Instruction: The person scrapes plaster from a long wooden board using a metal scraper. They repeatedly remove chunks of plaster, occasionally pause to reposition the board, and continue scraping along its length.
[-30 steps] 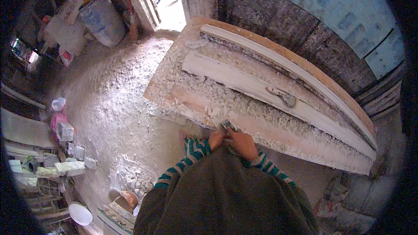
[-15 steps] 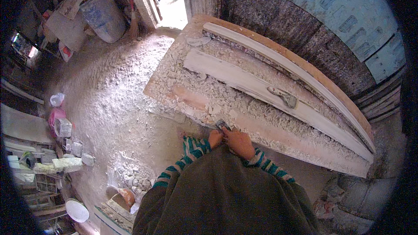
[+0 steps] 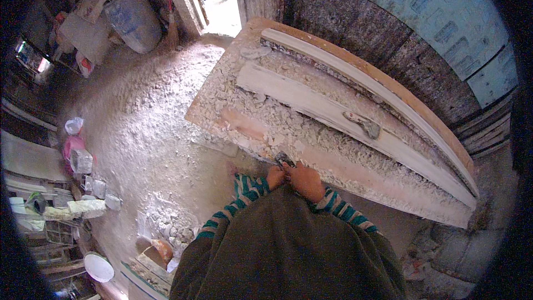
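a: what does the work surface look like?

b: a long workbench (image 3: 244,125) runs from about 11 o'clock down to 4 o'clock, its top buried in white plaster crumbs. two pale moulded strips (image 3: 311,103) lie along it, and a crusted trowel (image 3: 363,125) rests on the nearer strip toward 2 o'clock.

a: and the room?

b: the floor (image 3: 150,139) is caked in white dust and chips. a bright doorway (image 3: 219,5) opens at 12 o'clock, with a rough dark wall (image 3: 355,33) to its right. a grey-blue barrel (image 3: 132,19) stands at 10 o'clock.

a: any packages or signs?

b: a big pale-blue sheet (image 3: 438,14) with faint drawn shapes hangs on the wall at 1 o'clock. at 9 o'clock a pink bag (image 3: 72,147) sits among small whitish tubs (image 3: 82,161), with a white round bowl (image 3: 99,267) near 7 o'clock.

a: the hands?

b: the left hand (image 3: 274,177) and right hand (image 3: 307,181) are pressed close together at the bench's near edge, just below centre. both close round a small dark tool (image 3: 285,159) whose tip pokes up toward 12 o'clock against the plaster. which fingers actually pinch it, i cannot tell.
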`<control>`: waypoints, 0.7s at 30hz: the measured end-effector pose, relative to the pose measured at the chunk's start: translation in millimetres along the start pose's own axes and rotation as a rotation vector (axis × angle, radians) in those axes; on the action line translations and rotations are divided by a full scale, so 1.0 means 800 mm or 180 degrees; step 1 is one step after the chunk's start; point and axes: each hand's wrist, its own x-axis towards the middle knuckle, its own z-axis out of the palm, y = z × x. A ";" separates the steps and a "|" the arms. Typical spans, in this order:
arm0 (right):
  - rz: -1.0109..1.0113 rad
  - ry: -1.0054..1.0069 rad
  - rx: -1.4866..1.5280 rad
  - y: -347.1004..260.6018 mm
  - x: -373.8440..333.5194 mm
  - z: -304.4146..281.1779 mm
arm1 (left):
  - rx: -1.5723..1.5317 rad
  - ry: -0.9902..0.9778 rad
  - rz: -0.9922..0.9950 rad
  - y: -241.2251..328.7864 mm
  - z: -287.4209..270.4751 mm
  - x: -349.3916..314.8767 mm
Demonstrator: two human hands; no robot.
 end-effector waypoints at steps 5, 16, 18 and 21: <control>0.0191 -0.0167 -0.0006 -0.008 -0.021 -0.019 | -0.0163 0.0109 0.0025 -0.040 0.018 0.020; 0.0225 0.0214 0.0307 -0.013 0.002 -0.011 | -0.0357 0.0367 -0.0140 0.042 -0.017 -0.021; 0.0238 0.0292 0.0249 -0.010 0.017 -0.002 | -0.0406 0.0427 0.0609 0.017 -0.007 -0.013; 0.0182 0.0302 0.0210 -0.004 0.047 -0.005 | -0.0913 0.0326 0.1017 -0.027 0.007 0.010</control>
